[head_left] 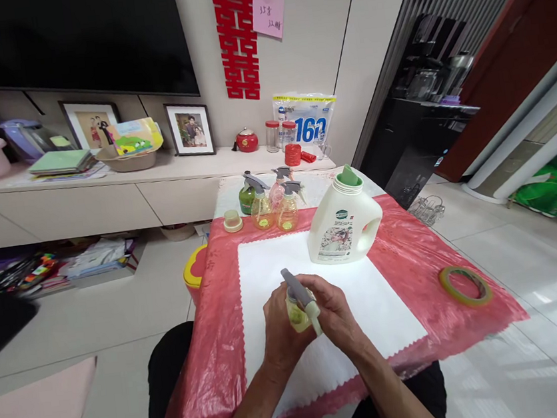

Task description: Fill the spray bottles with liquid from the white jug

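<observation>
My left hand [279, 329] is wrapped round a small clear-yellow spray bottle [298, 319] above the white cloth [386, 321]. At the bottle's neck, my right hand [338, 313] grips the grey trigger sprayer head [296, 286] from the right side; its fingertips are partly hidden. Beyond the hands stands a large white detergent jug [331, 230], uncapped, with a green spout [348, 175] in its mouth. To the jug's left are two yellow spray bottles [288, 214], a pink spray bottle [276, 192] and a green spray bottle [247, 200]. A pale greenish cap [232, 221] sits left of them.
Red plastic sheeting [219, 350] covers the table under the cloth. A roll of tape [465, 285] lies at the right. Behind the table, a long cabinet [193, 168] carries picture frames, jars and a basin. A yellow-and-red bin [195, 272] stands at the table's left side.
</observation>
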Motion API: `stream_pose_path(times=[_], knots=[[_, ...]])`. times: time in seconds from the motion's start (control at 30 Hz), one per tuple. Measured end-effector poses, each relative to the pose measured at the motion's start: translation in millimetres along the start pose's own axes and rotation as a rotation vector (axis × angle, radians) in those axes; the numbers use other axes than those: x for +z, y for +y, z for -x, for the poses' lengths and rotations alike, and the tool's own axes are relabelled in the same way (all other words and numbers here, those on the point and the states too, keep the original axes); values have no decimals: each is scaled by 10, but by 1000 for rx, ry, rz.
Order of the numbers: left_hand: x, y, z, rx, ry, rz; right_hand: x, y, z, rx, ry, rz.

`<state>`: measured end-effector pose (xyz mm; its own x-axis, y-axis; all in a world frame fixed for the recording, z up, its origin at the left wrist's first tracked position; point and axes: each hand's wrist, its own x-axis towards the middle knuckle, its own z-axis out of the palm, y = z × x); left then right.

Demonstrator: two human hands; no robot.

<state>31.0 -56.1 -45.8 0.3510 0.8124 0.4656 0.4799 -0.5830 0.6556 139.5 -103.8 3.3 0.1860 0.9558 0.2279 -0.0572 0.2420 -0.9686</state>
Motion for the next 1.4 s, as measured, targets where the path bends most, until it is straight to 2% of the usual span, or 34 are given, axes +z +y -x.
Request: stream_pose_path(times=[0.17, 0.27, 0.37, 0.43, 0.5, 0.6, 0.83, 0.93, 1.03, 1.13, 1.2, 1.3, 1.4], knots=[[95, -172, 77, 27, 11, 65, 15, -168, -87, -44, 90, -77], [119, -253, 128, 48, 22, 154, -16, -500, -219, -98, 159, -118], [118, -255, 155, -18, -25, 196, -66, -961, -400, -187, 217, -122], [115, -236, 162, -55, -41, 218, -115, -1210, -542, -255, 232, -74], [117, -225, 166, -57, -40, 237, -170, -1305, -705, -265, 223, 58], [131, -235, 178, -16, -29, 232, -231, -1084, -976, -155, 56, 396], [153, -245, 208, 61, -26, 159, -154, 77, -1407, 183, -202, 863], [165, -239, 215, 99, -7, 142, -92, 358, -1463, 268, -260, 981], [198, -251, 230, 103, 24, 137, -46, 505, -1478, 298, -286, 1059], [219, -288, 244, 92, 52, 130, -22, 530, -1449, 266, -294, 1091], [212, -319, 246, 96, 22, 120, -21, 436, -1384, 185, -279, 1088], [187, -349, 240, 108, -7, 105, -62, 88, -1186, -37, -197, 1040], [176, -342, 235, 108, 42, 118, -231, -410, -905, -288, -30, 943]])
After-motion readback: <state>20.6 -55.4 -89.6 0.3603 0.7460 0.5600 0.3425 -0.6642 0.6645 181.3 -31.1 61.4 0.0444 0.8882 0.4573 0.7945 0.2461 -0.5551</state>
